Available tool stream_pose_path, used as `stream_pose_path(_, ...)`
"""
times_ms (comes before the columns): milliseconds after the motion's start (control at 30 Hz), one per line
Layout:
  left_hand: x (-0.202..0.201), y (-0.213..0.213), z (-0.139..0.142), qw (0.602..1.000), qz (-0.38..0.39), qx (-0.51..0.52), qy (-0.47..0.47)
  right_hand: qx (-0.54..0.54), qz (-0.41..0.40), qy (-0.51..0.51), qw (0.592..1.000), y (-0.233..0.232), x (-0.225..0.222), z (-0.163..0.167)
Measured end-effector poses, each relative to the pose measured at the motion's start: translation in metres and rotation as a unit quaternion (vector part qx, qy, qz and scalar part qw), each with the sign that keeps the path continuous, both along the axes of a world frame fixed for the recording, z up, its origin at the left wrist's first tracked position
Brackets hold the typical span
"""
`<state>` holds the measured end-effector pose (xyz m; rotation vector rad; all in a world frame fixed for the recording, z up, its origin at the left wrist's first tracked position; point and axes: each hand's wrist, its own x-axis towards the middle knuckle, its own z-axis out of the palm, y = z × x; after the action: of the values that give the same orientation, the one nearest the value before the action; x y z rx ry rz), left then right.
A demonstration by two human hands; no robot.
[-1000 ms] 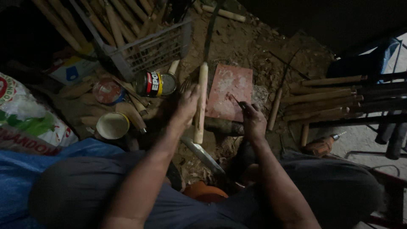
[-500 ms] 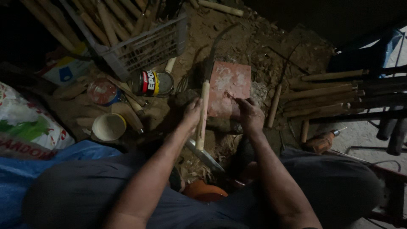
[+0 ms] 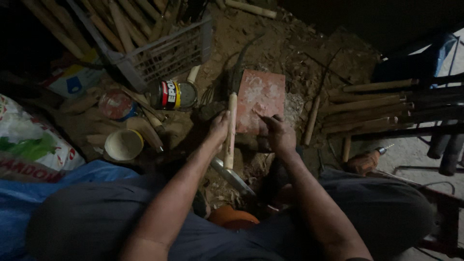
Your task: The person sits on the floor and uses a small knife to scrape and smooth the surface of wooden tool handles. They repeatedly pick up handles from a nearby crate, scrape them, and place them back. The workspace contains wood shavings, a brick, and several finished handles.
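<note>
Two bare hands work low over the dirt floor. Furthest left sit a round cream plastic cup [image 3: 123, 144] and a black-and-yellow metal tin [image 3: 170, 94] lying on its side. The left hand [image 3: 218, 126] curls its fingers around a pale, smooth wooden stick [image 3: 230, 129], standing it nearly upright beside a reddish, chalk-dusted flat brick [image 3: 260, 99]. The right hand [image 3: 279, 132] pinches something small; what, I cannot tell. In this gloom the stick could slip on the loose, crumbly soil.
</note>
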<state>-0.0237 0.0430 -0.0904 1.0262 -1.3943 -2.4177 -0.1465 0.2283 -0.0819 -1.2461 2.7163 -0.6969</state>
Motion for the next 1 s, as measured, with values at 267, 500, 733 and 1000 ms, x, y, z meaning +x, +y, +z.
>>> stream_pose_path(267,-0.006,-0.022,-0.001,1.000,-0.003,0.004,0.020,-0.105,-0.036,-0.106,0.988,-0.002,0.018,0.061)
stream_pose_path(500,-0.004,-0.034,0.057,0.988,-0.017,0.054,0.144,-0.188,-0.035,-0.148,0.970,-0.017,0.070,0.152)
stream_pose_path(733,0.013,-0.018,0.121,0.975,-0.028,0.074,0.210,-0.262,0.044,-0.045,0.963,-0.032,0.090,0.172)
stream_pose_path(1000,0.022,-0.013,0.145,0.974,-0.027,0.064,0.214,-0.227,0.022,0.061,0.972,-0.022,0.113,0.177)
